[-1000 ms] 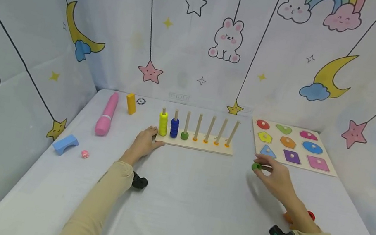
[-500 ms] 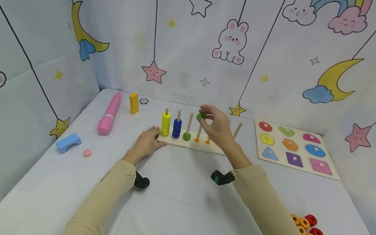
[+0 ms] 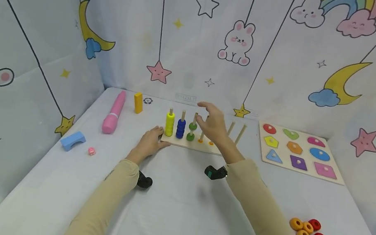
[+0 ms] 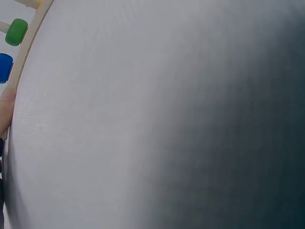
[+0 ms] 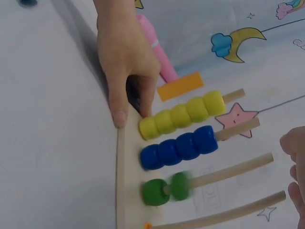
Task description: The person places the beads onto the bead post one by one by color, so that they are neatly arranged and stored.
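Wooden peg board is steadied by the left hand touching its end with straight fingers, while the right hand hovers empty and loose-fingered above its green beads.

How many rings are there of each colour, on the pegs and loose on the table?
yellow rings: 4
blue rings: 4
green rings: 2
loose orange rings: 4
loose red rings: 2
Total: 16
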Demonstrator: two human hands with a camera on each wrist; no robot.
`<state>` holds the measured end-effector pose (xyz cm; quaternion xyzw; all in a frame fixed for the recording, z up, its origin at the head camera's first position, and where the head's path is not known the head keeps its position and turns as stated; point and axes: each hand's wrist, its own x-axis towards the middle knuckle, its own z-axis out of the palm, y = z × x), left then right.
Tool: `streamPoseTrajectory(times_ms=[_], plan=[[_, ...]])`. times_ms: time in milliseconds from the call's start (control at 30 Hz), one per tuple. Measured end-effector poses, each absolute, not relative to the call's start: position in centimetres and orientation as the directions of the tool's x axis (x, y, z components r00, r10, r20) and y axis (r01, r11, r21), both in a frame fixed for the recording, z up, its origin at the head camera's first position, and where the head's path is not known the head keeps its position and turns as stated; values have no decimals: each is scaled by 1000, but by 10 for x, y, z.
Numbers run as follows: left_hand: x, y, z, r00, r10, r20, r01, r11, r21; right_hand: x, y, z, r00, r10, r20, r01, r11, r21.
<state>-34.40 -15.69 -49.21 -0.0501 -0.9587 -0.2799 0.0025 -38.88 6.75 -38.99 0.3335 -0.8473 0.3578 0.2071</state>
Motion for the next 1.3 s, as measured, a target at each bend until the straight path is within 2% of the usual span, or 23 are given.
streamPoseTrajectory(times_ms=[67, 200, 333, 500, 767, 1000, 1133, 1300], plan=[[-345, -156, -492, -995, 99, 27, 98, 841, 533, -384, 77, -392, -682, -374, 628, -719, 502, -481], [-345, -156, -493, -994, 102, 29, 102, 838, 537, -370, 102, -397, -678, -304, 669, -734, 339, -588], [-345, -157, -493, -994, 102, 47, 112, 837, 535, -338, 129, -397, -733, -277, 621, -680, 270, -682], [-344, -159, -493, -994, 97, 41, 104, 841, 531, -302, 170, -406, -803, -298, 517, -596, 354, -721], [-344, -158, -490, -994, 104, 34, 106, 839, 534, -267, 264, -439, -864, -261, 431, -502, 521, -691], [-345, -158, -489, -994, 103, 44, 110, 832, 544, -236, 348, -460, -916, -119, 384, -357, 680, -640], [-345, -159, -490, -994, 104, 43, 111, 835, 540, -209, 379, -464, -936, 9, 352, -219, 768, -602], [-345, -158, -491, -993, 111, 40, 114, 831, 545, -181, 404, -474, -946, 153, 285, -49, 804, -593]])
